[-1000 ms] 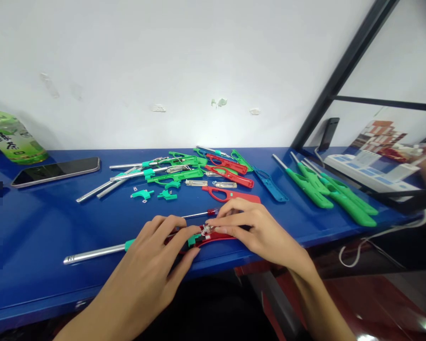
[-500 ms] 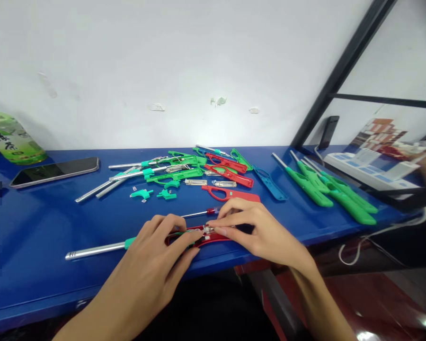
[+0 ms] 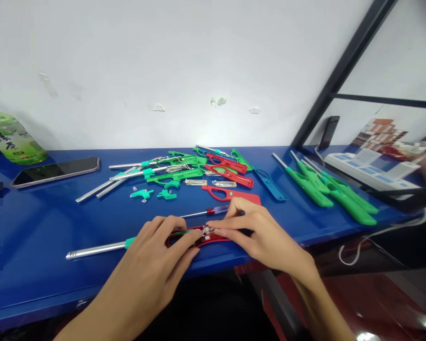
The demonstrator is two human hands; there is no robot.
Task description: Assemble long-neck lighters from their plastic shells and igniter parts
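Note:
A red lighter half-shell (image 3: 216,237) lies open side up near the table's front edge, with a long metal tube (image 3: 95,250) and teal collar pointing left. My left hand (image 3: 159,255) is closed around the shell's left part, its index fingertip at the small inner parts. My right hand (image 3: 259,229) pinches the end of a small fuel tank with a metal valve (image 3: 208,230) inside the shell; most of the tank is hidden under the fingers. Just behind the hands lies a screwdriver (image 3: 216,210), and a loose red half-shell (image 3: 234,194) sits beyond it.
Several lighter parts pile up at the back, including green shells (image 3: 173,176), clear tanks (image 3: 224,183) and teal triggers (image 3: 142,194). Assembled green lighters (image 3: 310,187) lie right, by a power strip (image 3: 369,173). A phone (image 3: 57,171) and bottle (image 3: 14,137) stand left; a blue shell (image 3: 270,184) lies behind.
My right hand's raised fingers have shifted slightly right and down, showing more of the screwdriver handle. Both hands stay on the red lighter; the other things have not moved.

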